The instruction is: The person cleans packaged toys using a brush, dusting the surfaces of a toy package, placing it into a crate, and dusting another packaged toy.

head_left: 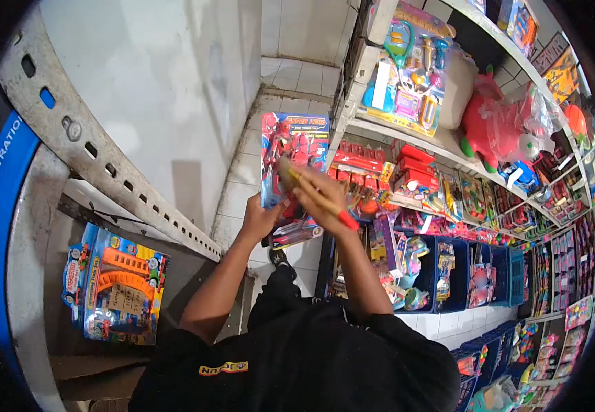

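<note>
In front of my body is a blue and red toy package [295,130] printed "Super Hero", with red figures behind clear plastic. My left hand [263,218] grips its lower left edge, thumb on the front. A brush [321,197] is in my right hand [326,189], its pale wooden handle ending in red. The brush's dark head lies over the middle of the package front; whether it touches cannot be made out. My right fingers close around the handle and partly cover the package.
A perforated metal shelf post [108,172] curves along the left. Beside it, a boxed train track set [122,288] lies on a shelf. Shelves of packaged toys [407,75], a pink plush toy [500,123] and blue crates [452,275] stand on the right. White tiles [239,199] cover the floor.
</note>
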Demonstrator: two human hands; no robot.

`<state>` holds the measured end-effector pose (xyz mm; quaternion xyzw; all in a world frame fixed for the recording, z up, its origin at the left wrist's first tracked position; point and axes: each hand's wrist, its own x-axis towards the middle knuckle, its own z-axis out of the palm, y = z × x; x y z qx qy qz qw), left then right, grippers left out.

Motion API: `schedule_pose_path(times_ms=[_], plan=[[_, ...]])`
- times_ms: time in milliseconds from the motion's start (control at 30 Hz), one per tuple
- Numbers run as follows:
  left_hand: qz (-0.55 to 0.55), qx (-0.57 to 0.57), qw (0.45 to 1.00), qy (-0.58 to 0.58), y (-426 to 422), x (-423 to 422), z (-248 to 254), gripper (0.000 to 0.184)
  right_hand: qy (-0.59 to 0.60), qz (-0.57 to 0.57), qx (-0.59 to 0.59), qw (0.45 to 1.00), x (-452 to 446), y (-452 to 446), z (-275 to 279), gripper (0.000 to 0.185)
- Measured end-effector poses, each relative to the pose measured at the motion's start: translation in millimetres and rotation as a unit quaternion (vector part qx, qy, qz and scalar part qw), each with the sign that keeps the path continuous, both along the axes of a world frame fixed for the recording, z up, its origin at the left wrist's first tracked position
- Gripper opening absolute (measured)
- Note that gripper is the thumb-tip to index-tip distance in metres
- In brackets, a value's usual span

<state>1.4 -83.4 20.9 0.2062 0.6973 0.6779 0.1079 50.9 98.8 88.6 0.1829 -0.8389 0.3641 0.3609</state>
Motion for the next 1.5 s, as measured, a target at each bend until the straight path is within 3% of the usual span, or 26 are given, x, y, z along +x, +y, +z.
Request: schedule_pose_path(times_ms=[100,167,300,433,533,667,767,900,1000,1033,1133,1267,1500], plan=[[-0.004,-0.014,0.998,0.066,-1.6,-3.3,7.4,0.024,-0.147,0.009,-0.010,0.989,18.8,-8.9,26.0,0.046],[-0.011,-0.039,0.992,0.123,-0.6,-1.4,9.6,0.027,-0.161,0.007,-0.001,0.987,23.3,-6.0,36.6,0.045],[-0.024,-0.028,0.999,0.039,6.3,2.6,6.4,0.024,-0.137,-0.082,-0.041,0.986,24.6,-8.3,43.5,0.034],[-0.020,0.008,1.000,0.016,10.8,2.0,9.1,0.025,-0.012,-0.020,0.140,0.990,19.6,-2.2,39.2,0.023],[-0.032,0.043,0.998,-0.041,7.7,3.7,10.7,0.027,-0.154,-0.046,0.149,0.976,30.4,-11.6,47.0,0.028],[-0.029,-0.028,0.998,0.055,2.9,4.8,7.9,0.023,-0.173,-0.015,0.158,0.972,35.0,-19.5,72.1,0.036],[-0.032,-0.096,0.993,0.068,4.7,0.9,-10.3,0.028,-0.061,0.034,0.159,0.985,16.6,-16.2,52.1,0.034],[-0.013,0.009,0.998,0.056,9.0,7.0,6.8,0.031,0.013,-0.053,0.065,0.996,7.1,-20.2,65.7,0.031],[-0.014,-0.023,0.995,0.098,10.0,3.5,0.0,0.031,0.078,-0.125,0.000,0.989,2.5,-14.5,69.9,0.031],[-0.003,-0.011,0.994,0.106,12.2,4.7,-2.6,0.033,0.086,-0.137,-0.021,0.987,2.2,-12.2,72.4,0.031],[-0.017,-0.022,0.995,0.097,13.5,3.0,-7.2,0.033,0.042,-0.126,0.140,0.981,5.8,1.4,66.8,0.033],[-0.036,-0.050,0.996,0.070,12.2,5.2,2.0,0.031,-0.040,-0.070,0.111,0.990,13.8,-13.4,66.3,0.032],[-0.020,-0.091,0.982,0.165,12.5,6.8,7.0,0.036,0.059,-0.101,0.095,0.989,0.1,20.6,72.7,0.029]])
